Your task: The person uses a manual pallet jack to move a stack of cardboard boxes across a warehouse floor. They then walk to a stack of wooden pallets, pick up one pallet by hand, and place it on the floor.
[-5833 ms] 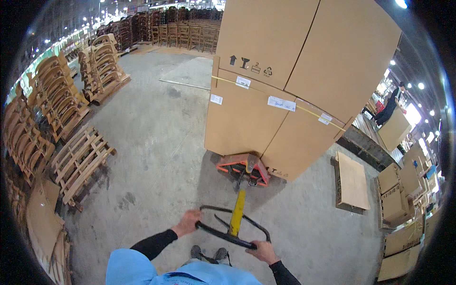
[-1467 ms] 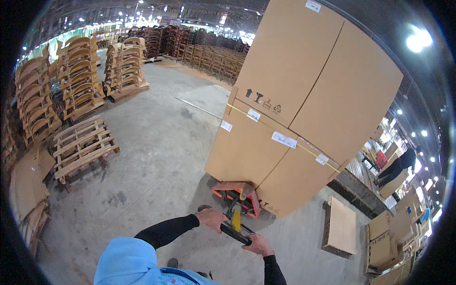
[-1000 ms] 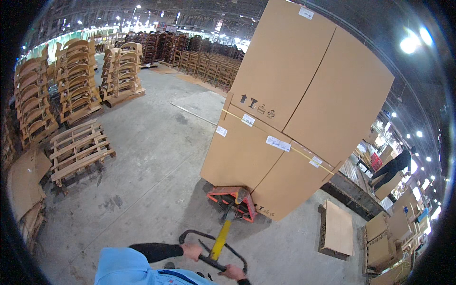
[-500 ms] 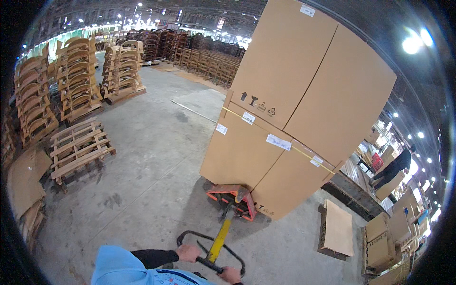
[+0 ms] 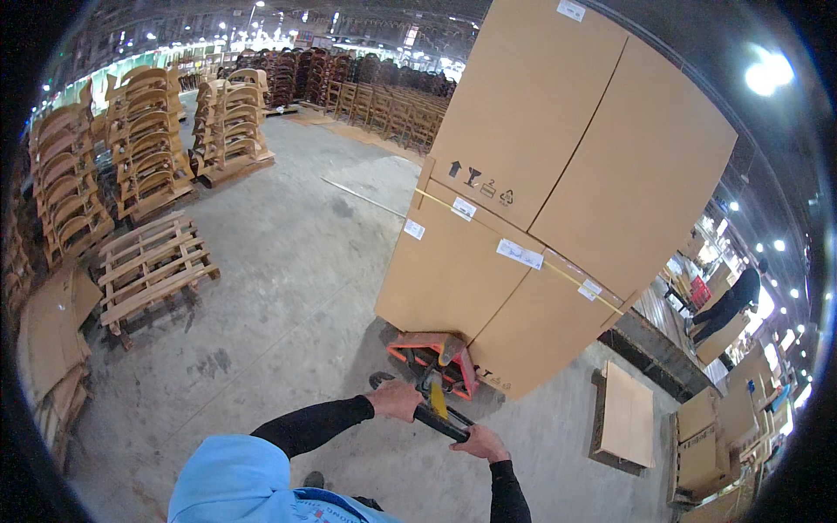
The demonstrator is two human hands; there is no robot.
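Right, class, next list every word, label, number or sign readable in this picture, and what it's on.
Upper left carton: up arrow, glass symbol, stacked-box symbol with a digit, recycling arrows.
Lower right carton: similar marks, blurred.
White labels on these tall stacked cartons: writing too small to read.
Cartons at far right: print, too small.
Blue shirt: lettering, partly hidden.

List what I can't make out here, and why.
Forks of the jack: head view, hidden by the boxes.
Boxes' contents: head view, hidden by cardboard.
Boxes' top left corner: head view, cut off by the upper edge.
Palms of the left hand and right hand: head view, hidden by their backs.
Grip of the worker: head view, too small.
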